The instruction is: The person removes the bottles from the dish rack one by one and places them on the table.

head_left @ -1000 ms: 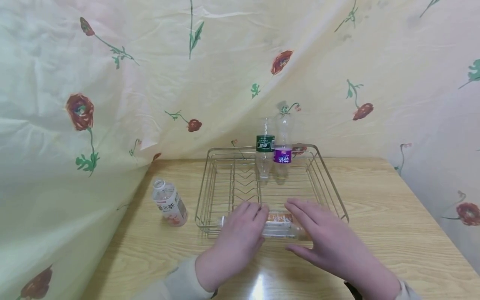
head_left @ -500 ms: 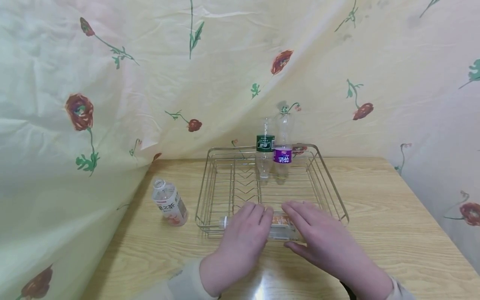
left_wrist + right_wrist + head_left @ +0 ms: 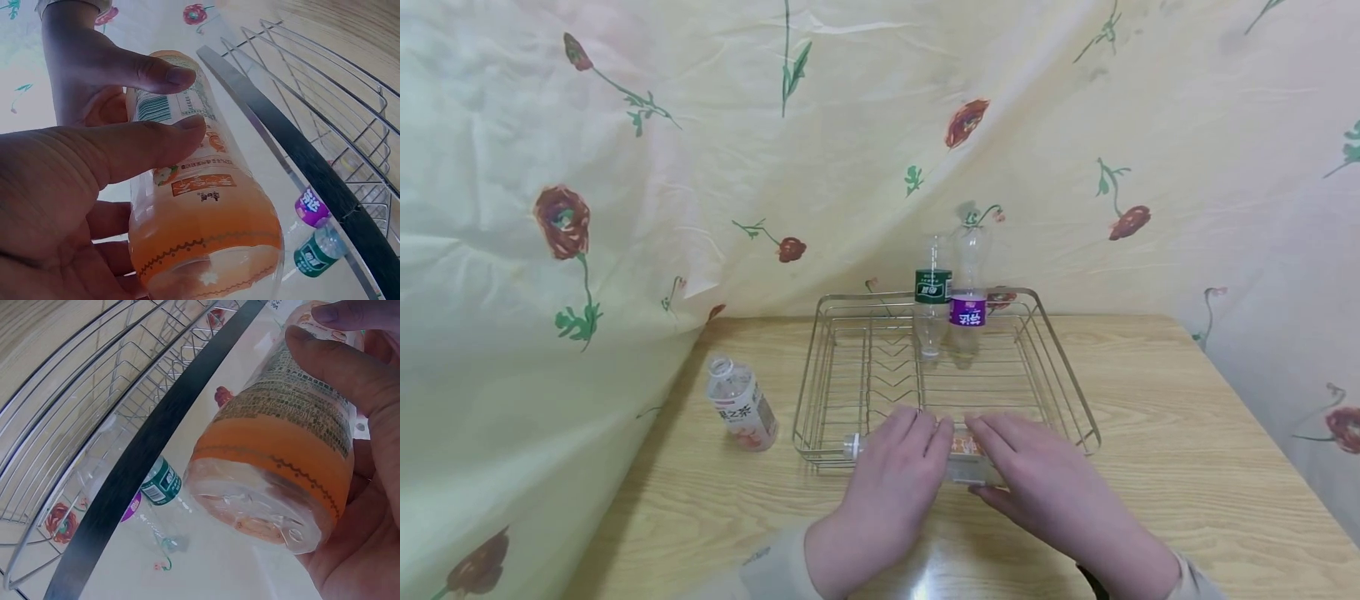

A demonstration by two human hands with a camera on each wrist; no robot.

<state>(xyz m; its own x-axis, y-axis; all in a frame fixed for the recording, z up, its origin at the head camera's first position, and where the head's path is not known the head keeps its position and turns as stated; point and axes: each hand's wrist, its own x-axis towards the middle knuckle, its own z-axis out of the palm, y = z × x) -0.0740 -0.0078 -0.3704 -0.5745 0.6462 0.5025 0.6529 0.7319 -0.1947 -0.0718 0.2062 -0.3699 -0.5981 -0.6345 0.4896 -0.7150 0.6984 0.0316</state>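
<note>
Just over the near rim of the wire rack, a clear plastic bottle with an orange label (image 3: pixel 966 444) lies sideways, its whitish neck end to the left. My left hand (image 3: pixel 898 471) grips it near the middle, thumb across the label in the left wrist view and fingers behind. My right hand (image 3: pixel 1045 471) holds the bottom half; its thumb lies along the label in the right wrist view, where the bottle's moulded base (image 3: pixel 250 506) shows. Both hands cover much of the bottle in the head view.
Inside the wire rack (image 3: pixel 808 375) a green-labelled bottle (image 3: pixel 933 287) and a purple-labelled bottle (image 3: pixel 967 312) stand at the back. A pale-labelled bottle (image 3: pixel 741 408) stands uncapped on the wooden table (image 3: pixel 1180 433), left of the rack. A flowered cloth (image 3: pixel 850 150) hangs behind.
My hands have come closer together on the bottle. The right hand has moved left and its spread fingers and thumb have drawn in around the bottle. The other bottles have stayed put.
</note>
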